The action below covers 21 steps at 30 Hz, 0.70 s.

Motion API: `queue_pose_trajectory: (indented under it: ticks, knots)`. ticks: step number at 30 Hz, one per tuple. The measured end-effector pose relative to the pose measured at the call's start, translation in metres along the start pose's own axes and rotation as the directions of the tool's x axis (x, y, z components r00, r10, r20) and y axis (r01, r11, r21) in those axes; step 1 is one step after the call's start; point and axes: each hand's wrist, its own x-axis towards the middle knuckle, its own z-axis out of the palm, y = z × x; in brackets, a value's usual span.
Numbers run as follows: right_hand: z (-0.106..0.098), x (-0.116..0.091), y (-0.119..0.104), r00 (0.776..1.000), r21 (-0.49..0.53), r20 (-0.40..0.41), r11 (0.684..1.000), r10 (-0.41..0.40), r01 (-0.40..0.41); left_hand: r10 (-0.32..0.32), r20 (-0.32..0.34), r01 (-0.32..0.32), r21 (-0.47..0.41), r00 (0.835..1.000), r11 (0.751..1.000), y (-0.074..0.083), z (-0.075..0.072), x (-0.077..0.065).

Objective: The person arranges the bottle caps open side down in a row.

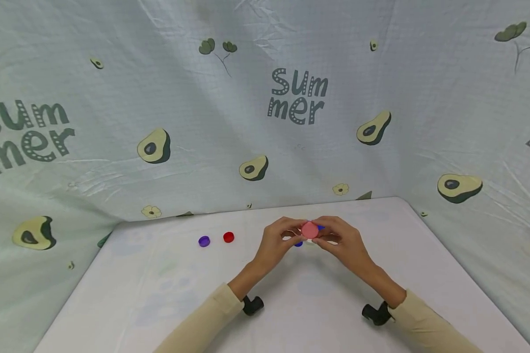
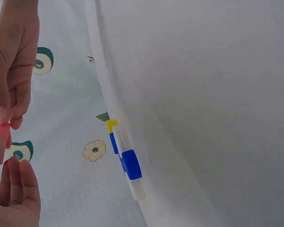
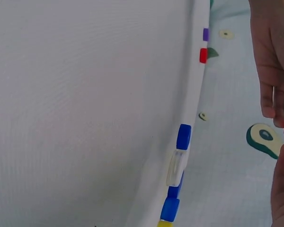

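In the head view, a small flat round disc (image 1: 310, 230), pinkish red, is held up toward the back of the table between both hands. My left hand (image 1: 272, 245) pinches its left edge between thumb and fingers, and my right hand (image 1: 345, 245) pinches the right edge the same way. From the left wrist, the disc (image 2: 4, 129) appears as a thin red edge between the fingertips. Beyond the hands lie several small pieces, partly hidden in the head view; a blue one (image 2: 131, 164), a yellow one (image 2: 111, 125) and a whitish clear one (image 3: 175, 168) show from the wrists.
A purple round piece (image 1: 204, 241) and a red round piece (image 1: 228, 237) lie left of the hands on the white table (image 1: 168, 294). Behind the table's back edge hangs a pale cloth (image 1: 194, 181) printed with avocados and lettering.
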Motion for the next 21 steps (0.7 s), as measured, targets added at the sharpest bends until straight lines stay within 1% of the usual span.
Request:
queue_pose_trajectory:
  ticks: [3, 7, 13, 17, 21]
  knots:
    - [-0.005, 0.001, 0.002, 1.0, -0.008, 0.02, 1.0, 0.019, -0.019, -0.01, 0.026, 0.01, 0.0, 1.0, 1.0, 0.001, 0.002, 0.003]
    - [-0.013, 0.002, 0.005, 0.997, -0.02, 0.049, 0.998, 0.063, -0.062, -0.044, 0.061, 0.043, 0.02, 0.997, 0.999, 0.001, 0.006, 0.009]
    - [-0.024, 0.004, 0.011, 0.984, -0.008, 0.116, 0.99, 0.138, -0.138, -0.103, 0.11, 0.098, 0.05, 0.989, 0.994, -0.003, 0.013, 0.021]
    - [-0.029, 0.005, 0.018, 0.974, -0.021, 0.145, 0.985, 0.175, -0.173, -0.127, 0.126, 0.121, 0.059, 0.984, 0.991, -0.006, 0.017, 0.028]
    - [-0.033, 0.005, 0.025, 0.969, 0.011, 0.151, 0.979, 0.197, -0.201, -0.141, 0.135, 0.134, 0.055, 0.981, 0.989, -0.01, 0.021, 0.032]
